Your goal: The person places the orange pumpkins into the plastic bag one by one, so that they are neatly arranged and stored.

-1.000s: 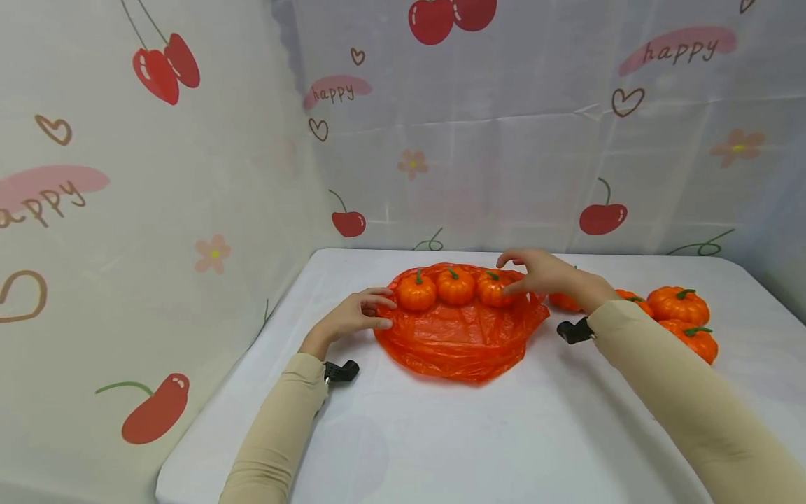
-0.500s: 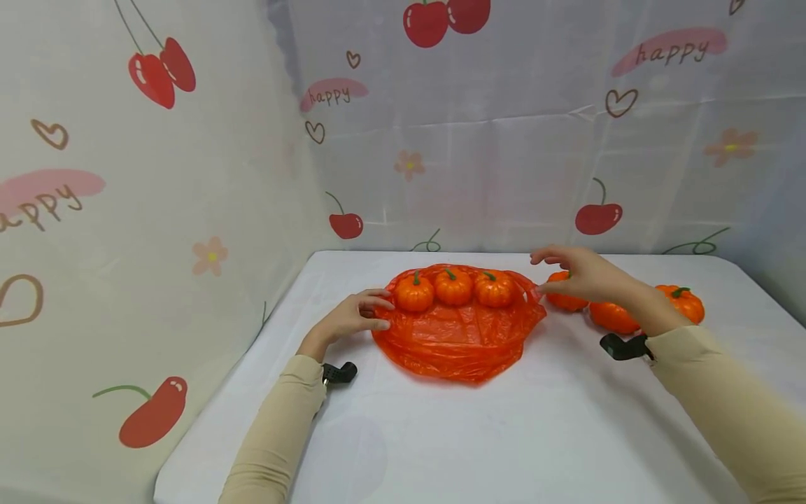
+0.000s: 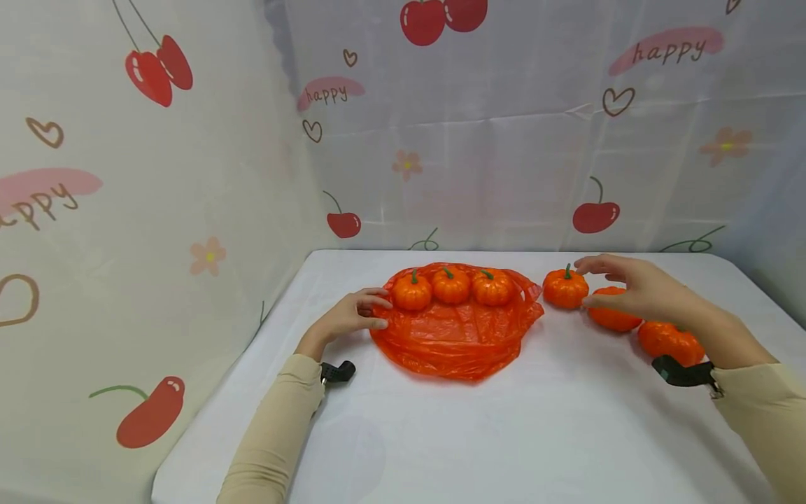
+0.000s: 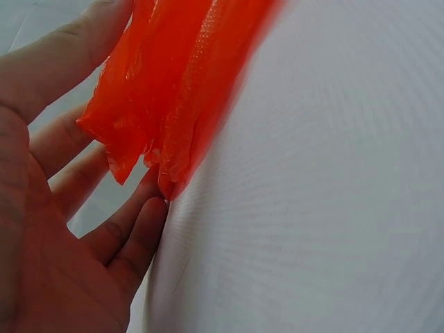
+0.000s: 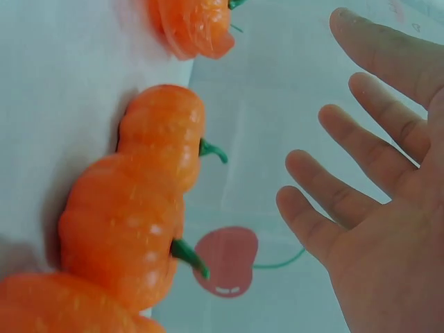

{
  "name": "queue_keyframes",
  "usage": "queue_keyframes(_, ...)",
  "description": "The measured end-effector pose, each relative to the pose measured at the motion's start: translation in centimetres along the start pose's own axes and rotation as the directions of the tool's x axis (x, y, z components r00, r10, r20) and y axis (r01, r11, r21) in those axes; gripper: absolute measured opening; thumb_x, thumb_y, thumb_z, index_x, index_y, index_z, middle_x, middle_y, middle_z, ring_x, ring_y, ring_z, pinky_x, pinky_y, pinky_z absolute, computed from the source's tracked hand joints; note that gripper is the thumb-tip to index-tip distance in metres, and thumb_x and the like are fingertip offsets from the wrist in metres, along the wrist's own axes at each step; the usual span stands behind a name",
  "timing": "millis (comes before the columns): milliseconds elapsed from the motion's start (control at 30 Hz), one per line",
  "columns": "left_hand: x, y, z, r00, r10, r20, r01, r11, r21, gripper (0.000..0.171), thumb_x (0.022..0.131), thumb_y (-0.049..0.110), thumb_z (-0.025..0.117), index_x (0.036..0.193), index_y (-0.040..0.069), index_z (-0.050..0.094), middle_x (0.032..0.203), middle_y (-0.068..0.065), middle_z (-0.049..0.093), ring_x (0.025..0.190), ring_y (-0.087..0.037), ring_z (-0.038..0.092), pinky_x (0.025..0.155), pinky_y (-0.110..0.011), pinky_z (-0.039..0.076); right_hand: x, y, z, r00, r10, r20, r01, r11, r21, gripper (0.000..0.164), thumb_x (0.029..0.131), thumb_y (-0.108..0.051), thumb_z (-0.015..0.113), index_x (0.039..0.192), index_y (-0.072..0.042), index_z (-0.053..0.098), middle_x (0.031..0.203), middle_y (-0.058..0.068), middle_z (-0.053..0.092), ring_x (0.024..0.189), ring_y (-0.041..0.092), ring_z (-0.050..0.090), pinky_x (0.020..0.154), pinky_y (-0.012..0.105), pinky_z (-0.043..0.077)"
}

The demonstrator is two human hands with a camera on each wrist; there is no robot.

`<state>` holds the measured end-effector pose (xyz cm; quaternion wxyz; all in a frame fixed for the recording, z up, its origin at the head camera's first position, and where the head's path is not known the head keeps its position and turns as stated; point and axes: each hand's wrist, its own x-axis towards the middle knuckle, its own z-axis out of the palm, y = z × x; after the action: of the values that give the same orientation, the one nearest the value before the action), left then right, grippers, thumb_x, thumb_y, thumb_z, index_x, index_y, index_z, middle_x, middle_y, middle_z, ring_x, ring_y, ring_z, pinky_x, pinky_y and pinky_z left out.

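Note:
An orange-red plastic bag [image 3: 460, 339] lies spread on the table, with three small orange pumpkins [image 3: 450, 287] in a row on its far half. At its left edge rests my left hand [image 3: 348, 315]; the left wrist view shows loosely extended fingers [image 4: 76, 180] behind the crumpled plastic [image 4: 173, 83], the thumb apart. My right hand [image 3: 658, 290] hovers over the loose pumpkins on the right, fingers spread and holding nothing. Nearest it are a pumpkin with an upright green stem [image 3: 564, 290], another [image 3: 613, 318] beneath the thumb, and a third [image 3: 669, 343] partly behind the wrist.
The white table [image 3: 441, 434] carries everything. Behind it hangs a pale curtain [image 3: 504, 154] printed with cherries, hearts and the word "happy", and another stretch of it [image 3: 157, 175] runs along the left side. A black wrist camera [image 3: 683, 371] sits below the right wrist.
My right hand has moved right, from the rightmost pumpkin on the bag to above the loose pumpkins, letting go of that pumpkin. My left hand has stayed at the bag's edge.

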<state>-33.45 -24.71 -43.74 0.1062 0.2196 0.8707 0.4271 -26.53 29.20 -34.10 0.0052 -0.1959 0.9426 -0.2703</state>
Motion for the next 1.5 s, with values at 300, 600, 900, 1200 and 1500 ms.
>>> queue_keyframes(300, 0.0, 0.3, -0.2, 1.0, -0.014, 0.026, 0.014, 1.0, 0.018, 0.046, 0.092, 0.022, 0.078, 0.134, 0.008, 0.069, 0.162, -0.009, 0.041, 0.139, -0.035, 0.049, 0.11, -0.048, 0.049, -3.0, 2.8, -0.5, 0.997, -0.001, -0.074, -0.001, 1.0, -0.027, 0.048, 0.092, -0.026, 0.08, 0.134, -0.012, 0.062, 0.143, 0.018, 0.058, 0.125, 0.05, 0.055, 0.1, 0.072, 0.045)
queue_keyframes(600, -1.1, 3.1, -0.4, 1.0, -0.006, 0.029, 0.006, 1.0, 0.004, 0.042, 0.092, 0.021, 0.078, 0.13, 0.006, 0.07, 0.159, -0.012, 0.045, 0.139, -0.036, 0.049, 0.108, -0.047, 0.052, -5.4, 5.7, -0.8, 0.993, 0.067, -0.093, -0.07, 0.997, -0.028, 0.053, 0.091, -0.028, 0.081, 0.135, -0.006, 0.062, 0.134, 0.026, 0.064, 0.119, 0.051, 0.056, 0.085, 0.052, 0.06)
queue_keyframes(900, 0.2, -0.1, 0.0, 1.0, 0.001, 0.0, -0.001, 1.0, 0.005, 0.043, 0.09, 0.028, 0.08, 0.13, 0.014, 0.072, 0.159, -0.003, 0.045, 0.138, -0.031, 0.05, 0.111, -0.049, 0.049, -7.3, 8.1, -0.7, 0.987, 0.14, -0.078, -0.143, 0.989, -0.03, 0.058, 0.089, -0.03, 0.082, 0.134, 0.0, 0.061, 0.134, 0.032, 0.059, 0.113, 0.048, 0.056, 0.081, 0.039, 0.06)
queue_keyframes(1200, 0.0, -0.3, 0.0, 1.0, 0.015, -0.004, -0.015, 1.0, 0.017, 0.041, 0.088, 0.031, 0.082, 0.126, 0.019, 0.074, 0.156, 0.001, 0.048, 0.135, -0.027, 0.053, 0.11, -0.045, 0.05, -9.0, 10.9, 0.2, 0.983, 0.157, -0.1, -0.152, 0.987, 0.052, 0.053, 0.087, -0.024, 0.084, 0.129, 0.0, 0.063, 0.12, -0.011, 0.064, 0.096, -0.019, 0.047, 0.072, 0.009, 0.053)
queue_keyframes(1500, -0.1, 0.0, -0.1, 1.0, 0.008, -0.005, -0.008, 1.0, 0.013, 0.04, 0.088, 0.031, 0.082, 0.126, 0.019, 0.074, 0.156, 0.001, 0.048, 0.135, -0.027, 0.053, 0.109, -0.044, 0.05, -9.4, 12.3, 0.8, 0.977, 0.193, -0.093, -0.184, 0.978, 0.094, 0.065, 0.084, -0.029, 0.086, 0.135, 0.0, 0.057, 0.107, -0.044, 0.043, 0.095, -0.026, 0.033, 0.072, 0.005, 0.048)
